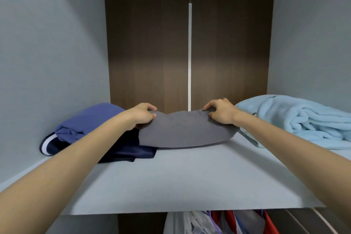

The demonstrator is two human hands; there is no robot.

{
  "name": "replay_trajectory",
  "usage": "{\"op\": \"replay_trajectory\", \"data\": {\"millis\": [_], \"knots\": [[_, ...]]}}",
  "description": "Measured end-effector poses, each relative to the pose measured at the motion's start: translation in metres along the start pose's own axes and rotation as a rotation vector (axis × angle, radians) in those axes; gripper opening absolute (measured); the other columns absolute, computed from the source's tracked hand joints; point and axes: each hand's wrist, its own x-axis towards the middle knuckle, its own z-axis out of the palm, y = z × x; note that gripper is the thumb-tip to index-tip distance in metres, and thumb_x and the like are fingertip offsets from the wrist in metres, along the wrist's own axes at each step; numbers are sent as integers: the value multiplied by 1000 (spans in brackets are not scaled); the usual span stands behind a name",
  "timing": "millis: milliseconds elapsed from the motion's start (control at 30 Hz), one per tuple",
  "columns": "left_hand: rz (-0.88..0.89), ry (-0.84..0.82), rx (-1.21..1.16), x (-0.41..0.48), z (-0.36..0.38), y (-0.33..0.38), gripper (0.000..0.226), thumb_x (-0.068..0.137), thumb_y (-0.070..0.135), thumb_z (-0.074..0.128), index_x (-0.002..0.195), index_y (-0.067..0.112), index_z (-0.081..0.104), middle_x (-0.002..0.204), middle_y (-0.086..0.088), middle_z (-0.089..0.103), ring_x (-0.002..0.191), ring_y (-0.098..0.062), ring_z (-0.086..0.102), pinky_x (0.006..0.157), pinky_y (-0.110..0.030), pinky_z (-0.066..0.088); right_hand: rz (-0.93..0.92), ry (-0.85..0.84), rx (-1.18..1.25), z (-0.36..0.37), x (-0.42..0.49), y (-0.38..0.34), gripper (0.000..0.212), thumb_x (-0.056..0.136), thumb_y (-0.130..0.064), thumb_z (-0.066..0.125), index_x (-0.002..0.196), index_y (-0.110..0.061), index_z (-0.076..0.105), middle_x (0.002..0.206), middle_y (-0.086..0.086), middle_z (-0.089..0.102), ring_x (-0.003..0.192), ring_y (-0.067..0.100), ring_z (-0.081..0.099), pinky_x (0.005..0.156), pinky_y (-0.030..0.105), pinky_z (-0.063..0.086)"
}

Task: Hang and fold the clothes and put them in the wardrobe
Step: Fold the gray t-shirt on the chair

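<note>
I am looking into the wardrobe (pixel 47 53), pale walls on either side and a dark wood back panel (pixel 148 53) split by a thin white strip (pixel 189 53). The shelf (pixel 180 180) runs across in front of me, and the tops of some hanging clothes (pixel 218 222) show below its front edge at 6 o'clock.

The folded grey garment (pixel 186 131) lies on the shelf at 12 o'clock, well back towards the panel. Its long axis runs 9 to 3, about parallel to the shelf's front edge. The left grip (pixel 143 115) is curled round its 9 o'clock end and the right grip (pixel 220 112) pinches its 3 o'clock end, thumbs under, fingers over the far edge. Both arms are equally far in, so neither is nearer.

The 9 o'clock end overlaps a navy garment (pixel 123 152), which has a folded blue garment (pixel 89 121) on top of it at 10 o'clock. A pale blue blanket (pixel 303 119) sits at 3 o'clock, just beside my right wrist.

I judge the fold is done and this is the setting down. The 3 o'clock end seems slightly off the shelf. The gap between pile and blanket is what matters: shift towards 3 to clear the navy piece without crowding the blanket.
</note>
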Motion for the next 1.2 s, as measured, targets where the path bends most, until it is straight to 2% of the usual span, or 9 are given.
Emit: {"op": "replay_trajectory", "data": {"millis": [267, 400, 600, 800, 867, 967, 1067, 1133, 1200], "knots": [[57, -24, 469, 9, 14, -15, 43, 99, 5, 34, 139, 15, 47, 140, -8, 50, 126, -26, 47, 104, -31, 38, 27, -119, 145, 19, -21, 1, 29, 99, -22, 46, 124, -21, 59, 131, 3, 55, 123, 19, 47, 97, 23, 35], [34, 33, 304, -1, 8, -11, 41, 99, 4, 34, 136, 11, 50, 138, -8, 51, 125, -24, 47, 100, -26, 38, -12, -100, 183, 20, -22, 0, 30, 96, -16, 51, 125, -21, 58, 130, 1, 54, 119, 16, 49, 89, 17, 34], [-19, -80, -63, -54, -10, -9, 18, 94, 31, 58, 105, 21, 67, 82, -2, 62, 56, -11, 57, 49, -20, 52, -241, -25, 96, 20, 1, -16, 39, 86, 2, 58, 114, -22, 66, 125, 1, 60, 115, 20, 53, 99, 26, 40], [135, -479, -34, -103, -14, -9, 23, 96, 40, 50, 115, 39, 63, 47, 3, 55, 38, -9, 46, 51, -21, 44, -340, 55, 239, 29, 8, -41, 35, 91, -1, 56, 123, -16, 59, 129, 3, 58, 125, 23, 50, 105, 26, 35], [257, -305, 74, -101, -14, -6, 18, 96, 35, 54, 104, 37, 70, 42, 6, 53, 36, -6, 43, 58, -17, 44, -232, -34, 35, 24, 4, -49, 36, 97, -20, 51, 133, -20, 49, 139, 8, 49, 132, 26, 39, 107, 32, 28], [371, 171, 424, -84, -13, -3, 18, 93, 40, 55, 97, 37, 72, 67, 15, 63, 61, 2, 54, 62, -18, 43, -31, -315, -125, 15, -13, -56, 48, 102, -39, 35, 144, -17, 34, 147, 8, 39, 121, 27, 44, 91, 32, 42], [283, -131, 527, -69, -1, -7, 43, 99, 43, 40, 138, 27, 48, 144, 6, 44, 132, -9, 36, 104, -21, 26, 31, -425, 18, 24, -29, -56, 58, 101, -47, 33, 150, -19, 24, 155, 3, 28, 137, 26, 33, 108, 39, 36], [127, -325, 432, -66, 9, -10, 53, 102, 45, 29, 151, 29, 20, 160, 8, 5, 147, -9, 2, 116, -27, 2, 19, -390, 67, 38, -33, -52, 59, 100, -46, 36, 152, -20, 21, 158, 4, 21, 144, 25, 22, 117, 37, 22], [97, -313, 426, -64, 16, -13, 56, 102, 46, 26, 152, 31, 8, 160, 9, -8, 146, -9, -9, 116, -30, -4, -16, -322, 122, 49, -33, -49, 57, 101, -39, 40, 151, -18, 24, 158, 8, 21, 146, 25, 17, 118, 36, 18]]}}
